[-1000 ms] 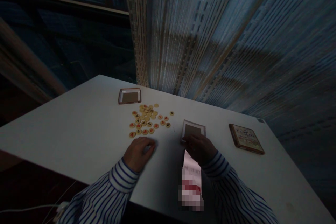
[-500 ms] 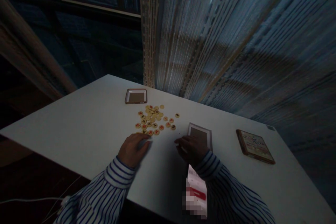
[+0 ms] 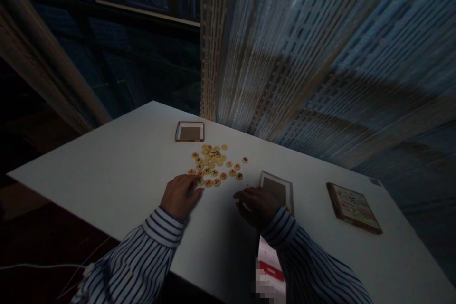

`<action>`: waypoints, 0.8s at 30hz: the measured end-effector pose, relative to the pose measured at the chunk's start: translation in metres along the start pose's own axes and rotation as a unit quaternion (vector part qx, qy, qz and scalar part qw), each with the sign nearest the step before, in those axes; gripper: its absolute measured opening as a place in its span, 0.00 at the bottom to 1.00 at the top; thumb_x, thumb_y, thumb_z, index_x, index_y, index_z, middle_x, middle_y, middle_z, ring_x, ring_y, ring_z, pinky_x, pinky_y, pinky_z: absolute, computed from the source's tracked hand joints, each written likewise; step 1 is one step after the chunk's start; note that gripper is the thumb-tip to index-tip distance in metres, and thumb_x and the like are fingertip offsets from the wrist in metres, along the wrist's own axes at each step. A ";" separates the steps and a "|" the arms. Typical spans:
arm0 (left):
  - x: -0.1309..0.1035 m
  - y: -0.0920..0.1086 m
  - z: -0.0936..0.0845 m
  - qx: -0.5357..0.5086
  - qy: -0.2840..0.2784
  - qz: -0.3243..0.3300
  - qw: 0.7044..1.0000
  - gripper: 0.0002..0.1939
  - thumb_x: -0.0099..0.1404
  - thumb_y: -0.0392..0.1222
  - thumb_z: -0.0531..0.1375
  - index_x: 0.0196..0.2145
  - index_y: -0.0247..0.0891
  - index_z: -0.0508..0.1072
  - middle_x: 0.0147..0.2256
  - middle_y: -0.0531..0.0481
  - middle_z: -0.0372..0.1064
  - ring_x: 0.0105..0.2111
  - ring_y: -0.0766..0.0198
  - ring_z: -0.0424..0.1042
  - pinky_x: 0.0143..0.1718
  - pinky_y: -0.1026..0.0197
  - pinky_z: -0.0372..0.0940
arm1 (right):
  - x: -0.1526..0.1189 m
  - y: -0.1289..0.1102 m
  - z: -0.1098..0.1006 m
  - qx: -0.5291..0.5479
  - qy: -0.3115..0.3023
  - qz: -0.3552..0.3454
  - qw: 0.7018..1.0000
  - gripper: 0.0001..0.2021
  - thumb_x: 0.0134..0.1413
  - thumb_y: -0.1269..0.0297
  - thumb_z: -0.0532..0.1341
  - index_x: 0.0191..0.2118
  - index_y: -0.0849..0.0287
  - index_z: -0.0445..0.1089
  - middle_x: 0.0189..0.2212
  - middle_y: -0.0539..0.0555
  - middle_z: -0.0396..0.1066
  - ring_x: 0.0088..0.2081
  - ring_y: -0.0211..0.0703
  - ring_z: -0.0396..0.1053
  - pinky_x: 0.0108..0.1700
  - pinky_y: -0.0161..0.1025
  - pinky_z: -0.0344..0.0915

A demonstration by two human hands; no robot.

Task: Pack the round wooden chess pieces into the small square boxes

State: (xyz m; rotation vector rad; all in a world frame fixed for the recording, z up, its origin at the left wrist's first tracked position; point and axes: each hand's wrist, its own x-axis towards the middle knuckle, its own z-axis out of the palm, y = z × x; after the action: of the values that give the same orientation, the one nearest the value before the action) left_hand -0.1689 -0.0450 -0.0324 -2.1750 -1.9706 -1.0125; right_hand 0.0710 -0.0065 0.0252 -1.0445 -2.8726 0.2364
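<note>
Several round wooden pieces point(image 3: 212, 162) with red or black characters lie on the white table point(image 3: 107, 166), some heaped and some spread flat. My left hand point(image 3: 181, 194) rests at the near left edge of the pieces, thumb and fingers apart, its fingertips by a piece with a black character. My right hand point(image 3: 257, 205) is over the table to the right of the pieces, fingers loosely bent; nothing shows in it. It partly covers a shallow tray point(image 3: 276, 189) with a pale rim. A lit phone point(image 3: 271, 268) lies partly under my right forearm.
Another shallow tray point(image 3: 190, 132) sits behind the pieces. A flat box point(image 3: 354, 206) with a printed lid is at the right. Curtains point(image 3: 256, 47) hang behind the table's far edge. A white cable point(image 3: 46, 265) runs at the lower left.
The view has shifted slightly, moving the table items right and a little down. My left hand sits closer to the near left pieces. The pieces keep the same layout.
</note>
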 end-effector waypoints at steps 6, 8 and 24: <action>0.002 0.000 0.005 0.013 -0.006 -0.013 1.000 0.17 0.56 0.43 0.56 0.43 0.35 0.69 0.37 0.42 0.73 0.38 0.53 0.71 0.40 0.51 0.66 | 0.003 0.001 0.000 -0.003 -0.009 0.002 1.000 0.10 0.50 0.70 0.57 0.40 0.59 0.69 0.33 0.56 0.73 0.35 0.44 0.70 0.35 0.39 0.60; 0.002 -0.001 0.006 0.016 -0.004 -0.019 1.000 0.17 0.55 0.43 0.57 0.43 0.36 0.69 0.36 0.43 0.73 0.38 0.54 0.71 0.40 0.52 0.66 | 0.004 0.001 0.001 -0.004 -0.006 -0.004 1.000 0.11 0.50 0.70 0.57 0.40 0.59 0.68 0.32 0.56 0.73 0.35 0.43 0.70 0.35 0.39 0.60; 0.005 0.002 0.007 0.059 -0.030 -0.040 0.997 0.16 0.55 0.42 0.57 0.41 0.35 0.70 0.36 0.42 0.74 0.37 0.52 0.71 0.41 0.50 0.65 | 0.010 0.003 0.003 -0.007 -0.024 0.001 1.000 0.11 0.50 0.70 0.57 0.41 0.58 0.68 0.33 0.55 0.73 0.35 0.43 0.70 0.35 0.39 0.60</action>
State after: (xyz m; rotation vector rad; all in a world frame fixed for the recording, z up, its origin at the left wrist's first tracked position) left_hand -0.1644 -0.0382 -0.0344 -2.1044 -2.1006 -0.8249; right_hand 0.0653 0.0019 0.0219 -1.0599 -2.9192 0.2439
